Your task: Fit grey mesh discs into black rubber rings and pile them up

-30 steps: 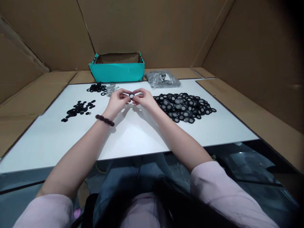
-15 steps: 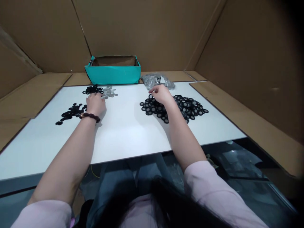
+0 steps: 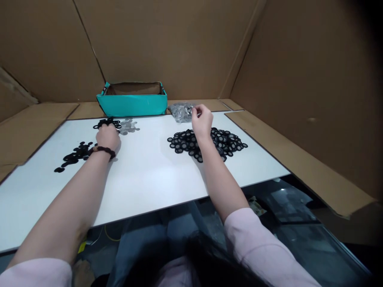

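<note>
Black rubber rings in a small cluster [image 3: 105, 122] lie under the fingertips of the left hand [image 3: 107, 137], in the upper left of the frame. The hand shows only its back, fingers curled down onto them, and I cannot tell whether they close on a ring. A dark beaded bracelet [image 3: 103, 150] circles that wrist. Just right of the cluster is a scatter of flat grey round discs [image 3: 129, 126]. Below and to the left, near the wrist, is a spread of flat black round discs [image 3: 74, 153].

The right hand [image 3: 202, 120] is raised in the upper middle, thumb and fingertips [image 3: 196, 110] pinched together; whether a piece sits between them is too small to tell. It hangs over the far side of a broad heap of black-rimmed round pieces with grey centres [image 3: 223, 140], just in front of a clear plastic bag of grey parts [image 3: 179, 111].

All of this lies on a white rectangular board [image 3: 149, 175]. Its middle, between the two arms, and its whole near strip are bare. The near edge runs across the lower half of the frame, and the right edge passes close by the heap. Brown cardboard sheets [image 3: 299, 159] border the board on the left, right and far sides and rise as walls. A teal open-topped rectangular box [image 3: 133, 104] stands behind the far edge. Its inside shows brown walls, but its contents are hidden.
</note>
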Demonstrator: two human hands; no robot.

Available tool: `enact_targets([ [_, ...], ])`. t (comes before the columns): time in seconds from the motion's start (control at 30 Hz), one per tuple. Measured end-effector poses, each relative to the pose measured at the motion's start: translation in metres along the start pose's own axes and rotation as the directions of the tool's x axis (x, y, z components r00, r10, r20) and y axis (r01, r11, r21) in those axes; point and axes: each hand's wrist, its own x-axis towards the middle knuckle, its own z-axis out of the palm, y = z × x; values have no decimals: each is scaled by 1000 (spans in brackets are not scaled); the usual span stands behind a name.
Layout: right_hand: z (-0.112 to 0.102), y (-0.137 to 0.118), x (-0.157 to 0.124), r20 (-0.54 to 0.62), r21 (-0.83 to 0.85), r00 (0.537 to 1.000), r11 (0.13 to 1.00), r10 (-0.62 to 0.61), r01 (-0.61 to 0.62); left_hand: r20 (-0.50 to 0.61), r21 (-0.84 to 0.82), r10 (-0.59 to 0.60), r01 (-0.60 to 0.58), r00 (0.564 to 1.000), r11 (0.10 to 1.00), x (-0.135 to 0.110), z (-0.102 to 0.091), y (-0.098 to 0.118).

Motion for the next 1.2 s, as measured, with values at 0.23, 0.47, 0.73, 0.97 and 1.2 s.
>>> enact_targets([
  [0.23,27,-29,-32,210,156,959,975,-191,160,-143,-229,-35,1,989,974,-1,-6,16],
  [0.47,59,-43,-62,565,411,820,892,-87,-189,-117,-693,214,-234,970,682,-30,-5,73],
  [0.73,60,-36,-57,556,350,832,907,1,-235,-148,-287,209,-245,967,926,-14,9,28],
  [0.97,62,-38,-63,558,341,829,922,-41,-184,-99,-58,139,-145,985,988,-1,18,4],
  [1.2,66,-36,-65,572,323,819,932,-52,-166,-151,-8,159,-162,976,987,3,15,6],
])
